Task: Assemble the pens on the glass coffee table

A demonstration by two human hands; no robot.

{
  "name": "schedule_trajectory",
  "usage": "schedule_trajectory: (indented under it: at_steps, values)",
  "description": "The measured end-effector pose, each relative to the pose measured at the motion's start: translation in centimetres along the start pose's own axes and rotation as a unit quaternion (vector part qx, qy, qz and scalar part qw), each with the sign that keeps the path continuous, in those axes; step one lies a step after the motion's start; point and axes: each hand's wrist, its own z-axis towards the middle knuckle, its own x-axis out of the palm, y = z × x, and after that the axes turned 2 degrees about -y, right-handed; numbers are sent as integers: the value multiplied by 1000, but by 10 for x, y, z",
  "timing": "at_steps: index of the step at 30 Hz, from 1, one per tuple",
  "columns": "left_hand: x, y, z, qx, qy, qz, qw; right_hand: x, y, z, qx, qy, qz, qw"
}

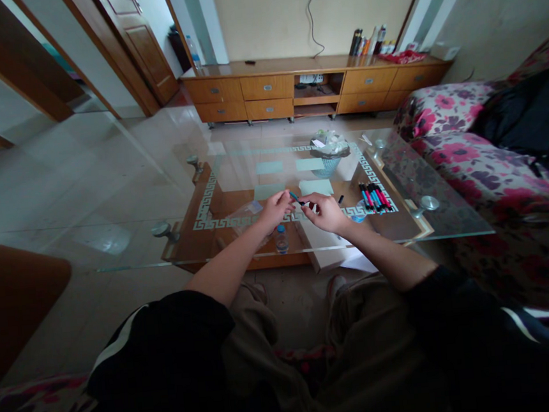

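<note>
Over the glass table (pixel 240 247), a thin teal marker pen (pixel 294 196) with a dark lower end is held between my two hands. My left hand (pixel 275 210) pinches its teal upper end. The fingers of my right hand (pixel 324 213) are closed at the dark end (pixel 302 203); whether that is a separate cap I cannot tell. Just right of my right hand lies a small black piece, like a pen cap (pixel 340 199). Farther right, several pink, teal and black marker pens (pixel 376 198) lie side by side on the glass.
Pale rectangular sheets (pixel 270 191) lie beyond my hands. Through the glass show a water bottle (pixel 282 238) and a white box (pixel 323 246). A lined waste bin (pixel 329 159) stands behind the table. To the right is a floral sofa (pixel 457 151), and a wooden cabinet (pixel 267 88) runs along the far wall.
</note>
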Motion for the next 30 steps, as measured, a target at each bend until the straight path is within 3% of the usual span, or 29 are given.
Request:
schedule_trajectory:
  at_steps: [5,11,14,18,23,30]
  values:
    - [7,-2,-2,4,-5,-84,996,4,-2,-2,-39,33,10,999]
    - [0,-9,-3,146,-79,33,986,7,-12,-4,-38,58,4,998]
    - [-6,-8,0,171,-108,81,976,8,-17,-4,-33,47,-4,998]
    - [-16,-4,1,142,-115,169,968,8,-20,-4,-18,48,-4,999]
    - [-23,-3,-3,70,-59,294,951,7,-21,-2,-8,29,4,1000]
    - [-21,-2,-5,52,-22,359,932,5,-17,-1,13,-2,-3,1000]
